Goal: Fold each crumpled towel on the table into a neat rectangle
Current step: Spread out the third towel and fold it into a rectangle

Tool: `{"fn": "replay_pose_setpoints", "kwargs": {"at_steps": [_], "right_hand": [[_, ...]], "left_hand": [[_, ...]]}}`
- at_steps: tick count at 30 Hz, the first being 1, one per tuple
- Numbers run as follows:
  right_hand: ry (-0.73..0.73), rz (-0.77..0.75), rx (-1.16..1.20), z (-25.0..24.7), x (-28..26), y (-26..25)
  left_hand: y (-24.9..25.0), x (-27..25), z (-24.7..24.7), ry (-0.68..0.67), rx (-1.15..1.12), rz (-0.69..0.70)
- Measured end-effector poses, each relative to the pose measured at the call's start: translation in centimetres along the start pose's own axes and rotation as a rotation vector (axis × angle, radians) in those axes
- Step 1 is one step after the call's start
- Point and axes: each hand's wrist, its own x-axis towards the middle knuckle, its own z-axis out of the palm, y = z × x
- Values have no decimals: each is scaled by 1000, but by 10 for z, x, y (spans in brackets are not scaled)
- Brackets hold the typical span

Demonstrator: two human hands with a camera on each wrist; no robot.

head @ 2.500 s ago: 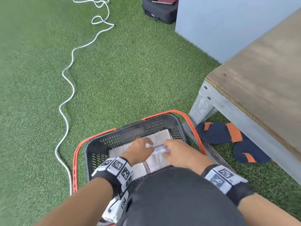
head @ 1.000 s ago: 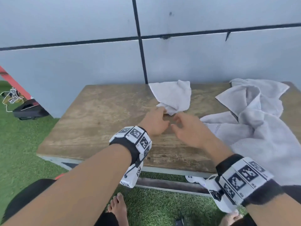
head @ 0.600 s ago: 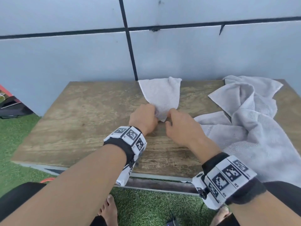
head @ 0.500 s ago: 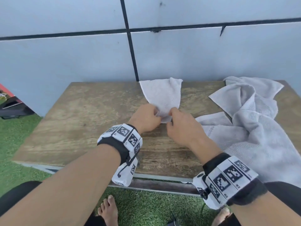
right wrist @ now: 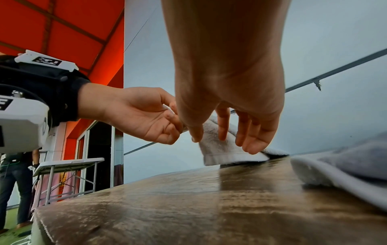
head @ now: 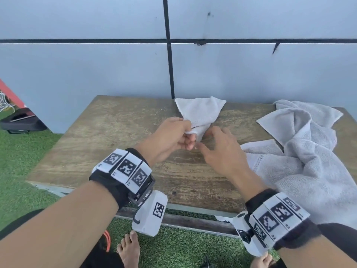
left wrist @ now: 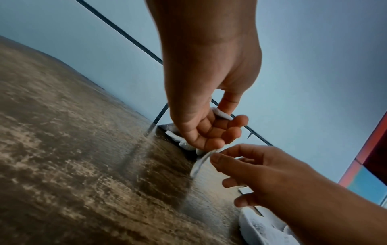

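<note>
A small white towel (head: pixel 201 111) lies in a triangle at the back middle of the wooden table (head: pixel 116 136). My left hand (head: pixel 185 136) pinches its near corner and holds it just off the wood; the same pinch shows in the left wrist view (left wrist: pixel 213 132). My right hand (head: pixel 208 138) hovers beside that corner with its fingers spread and relaxed, its thumb close to the towel's edge (left wrist: pixel 201 159). In the right wrist view its fingers (right wrist: pixel 249 140) hang in front of the small towel (right wrist: pixel 222 152). A large crumpled grey towel (head: pixel 309 161) covers the table's right side.
A pale panelled wall (head: pixel 96 70) stands right behind the table. A black bag (head: pixel 21 122) lies on the green turf at the left. Bare feet (head: pixel 129 248) and an orange basket handle (head: pixel 107 240) show below the table's front edge. A person (right wrist: pixel 12 174) stands by a folding table (right wrist: pixel 67 164).
The hands left the basket of folded towels and reached the small towel on the table. My left hand has lifted its near corner, and my right hand's fingers have spread apart from it.
</note>
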Motion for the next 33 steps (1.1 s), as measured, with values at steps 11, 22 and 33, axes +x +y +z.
{"fn": "replay_pose_setpoints", "kwargs": {"at_steps": [11,22,33], "right_hand": [[94,-110,117,24,8,-17],[376,-107,588,6,22,-23],[245,-73,1078,-6,18,-25]], "left_hand": [[-3,4,-19,11,-90,1],[5,15,-23,222,-239,136],[-14,12,-3,54,504,364]]}}
